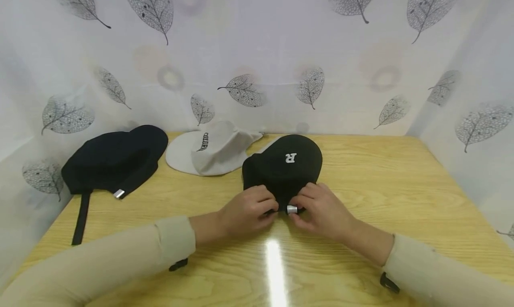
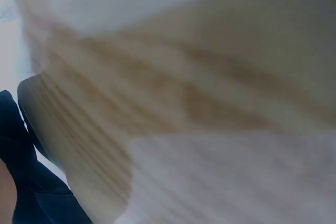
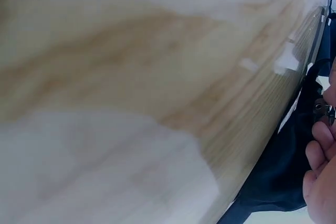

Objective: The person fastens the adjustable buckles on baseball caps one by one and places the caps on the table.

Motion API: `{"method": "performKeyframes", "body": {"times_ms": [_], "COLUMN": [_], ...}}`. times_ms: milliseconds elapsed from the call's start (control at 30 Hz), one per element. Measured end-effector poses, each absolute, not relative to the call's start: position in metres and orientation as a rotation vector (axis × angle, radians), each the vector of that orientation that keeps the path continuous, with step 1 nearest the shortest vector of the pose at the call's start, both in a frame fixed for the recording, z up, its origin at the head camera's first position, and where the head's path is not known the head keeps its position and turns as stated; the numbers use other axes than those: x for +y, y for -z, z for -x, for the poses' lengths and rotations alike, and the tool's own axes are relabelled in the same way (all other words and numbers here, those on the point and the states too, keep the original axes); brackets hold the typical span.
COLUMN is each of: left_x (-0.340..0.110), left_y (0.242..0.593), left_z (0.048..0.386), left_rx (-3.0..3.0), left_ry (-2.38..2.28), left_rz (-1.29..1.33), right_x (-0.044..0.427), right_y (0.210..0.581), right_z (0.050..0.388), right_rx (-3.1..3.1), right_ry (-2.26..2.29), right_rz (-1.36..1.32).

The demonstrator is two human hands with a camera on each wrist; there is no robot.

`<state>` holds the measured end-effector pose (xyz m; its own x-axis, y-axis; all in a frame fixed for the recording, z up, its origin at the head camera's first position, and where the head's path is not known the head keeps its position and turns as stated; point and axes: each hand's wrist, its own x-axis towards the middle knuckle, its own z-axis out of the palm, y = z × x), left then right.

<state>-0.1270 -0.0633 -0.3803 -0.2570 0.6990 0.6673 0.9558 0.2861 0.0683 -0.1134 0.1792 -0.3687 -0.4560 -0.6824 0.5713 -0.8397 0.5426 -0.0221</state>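
A black cap [image 1: 281, 168] with a white letter R lies on the table in the middle of the head view, its back edge turned toward me. At its near left edge my left hand [image 1: 250, 212] pinches the black material, probably the strap; the exact hold is hidden by the fingers. My right hand [image 1: 324, 212] pinches the near right edge at the silver buckle [image 1: 292, 209]. The right wrist view shows the buckle [image 3: 322, 109] between thumb and fingers, beside the dark fabric of the cap [image 3: 278, 182]. Only dark fabric [image 2: 47, 198] shows in the left wrist view.
To the left lies another black cap [image 1: 116, 159], its strap [image 1: 81, 220] hanging loose toward me and a silver clasp [image 1: 118, 193] at its edge. Behind, a pale grey cap [image 1: 218, 151] with dark lettering sits near the leaf-patterned curtain [image 1: 273, 52]. The wooden table [image 1: 381, 173] reflects light.
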Motion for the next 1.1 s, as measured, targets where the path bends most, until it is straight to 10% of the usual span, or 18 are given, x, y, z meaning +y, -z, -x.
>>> {"method": "performKeyframes", "body": {"times_ms": [1100], "left_x": [-0.0642], "left_y": [0.3801], "left_z": [0.1303], "left_rx": [-1.964], "left_ry": [0.651], "left_rz": [1.508], "right_x": [0.1770], "right_y": [0.3653], "right_z": [0.1129], "right_rx": [-2.240], "right_ry": [-0.486], "right_rz": [-1.327]}}
